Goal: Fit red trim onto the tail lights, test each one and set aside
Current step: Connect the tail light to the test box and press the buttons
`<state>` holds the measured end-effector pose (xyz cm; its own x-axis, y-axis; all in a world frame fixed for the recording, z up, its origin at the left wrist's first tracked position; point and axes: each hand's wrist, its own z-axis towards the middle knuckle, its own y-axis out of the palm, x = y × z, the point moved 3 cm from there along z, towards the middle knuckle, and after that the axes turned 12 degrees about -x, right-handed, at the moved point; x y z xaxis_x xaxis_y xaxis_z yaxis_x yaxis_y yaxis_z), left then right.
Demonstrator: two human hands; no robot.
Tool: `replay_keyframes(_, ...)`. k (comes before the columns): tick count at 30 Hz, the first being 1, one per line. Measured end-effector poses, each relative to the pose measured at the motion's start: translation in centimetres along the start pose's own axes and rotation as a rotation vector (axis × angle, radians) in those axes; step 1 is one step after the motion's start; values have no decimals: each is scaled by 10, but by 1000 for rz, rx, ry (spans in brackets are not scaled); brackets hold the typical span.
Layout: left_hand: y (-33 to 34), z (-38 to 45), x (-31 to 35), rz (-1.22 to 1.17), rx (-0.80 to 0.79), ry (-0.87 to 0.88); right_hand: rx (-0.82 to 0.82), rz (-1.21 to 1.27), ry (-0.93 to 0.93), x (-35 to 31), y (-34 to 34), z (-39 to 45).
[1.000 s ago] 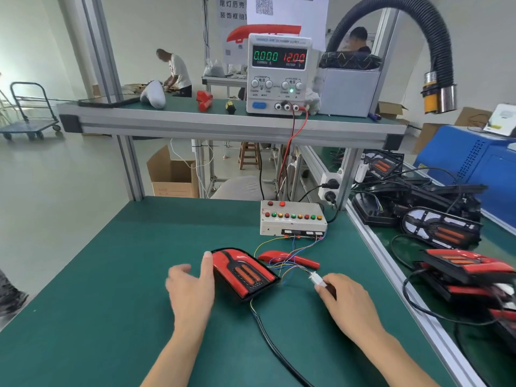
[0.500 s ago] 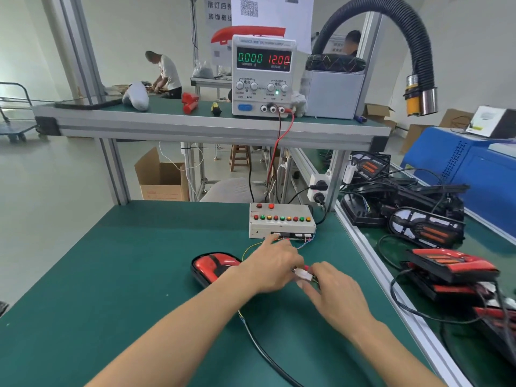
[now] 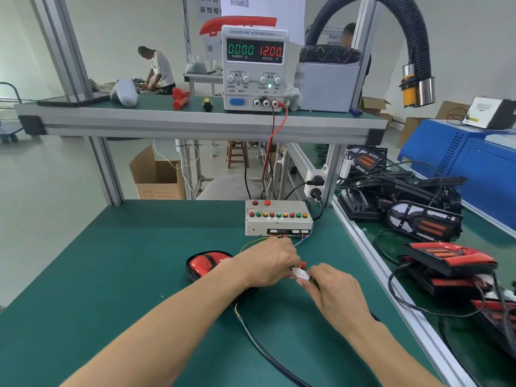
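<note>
Head view: both hands meet over the green bench (image 3: 83, 289). The left hand (image 3: 268, 263) and right hand (image 3: 335, 291) each have their fingers pinched on the white connector (image 3: 300, 273) between them. The red tail light (image 3: 205, 263) lies on the bench, just behind the left wrist, near the test box (image 3: 277, 222).

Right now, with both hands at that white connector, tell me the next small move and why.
Probably press the two halves of the white connector fully together. The left hand and right hand pinch it between them, the power supply reads 0.000 current, and the tail light appears unlit, so testing likely cannot begin yet.
</note>
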<state>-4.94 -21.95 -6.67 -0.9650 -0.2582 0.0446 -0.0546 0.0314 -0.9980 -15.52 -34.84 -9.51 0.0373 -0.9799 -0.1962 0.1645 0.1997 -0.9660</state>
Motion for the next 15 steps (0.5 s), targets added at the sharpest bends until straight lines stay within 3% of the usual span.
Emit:
replay_keyframes(3,0,-2,-2,16,21,23,44,26,5,2,2,-2)
replay_keyframes(8,-7,-23,-38,32,37,-98,89,112,123,28,1,-7)
replay_keyframes(15,3,-3,-22,107,22,-216,-149,-21,266,22,21,13)
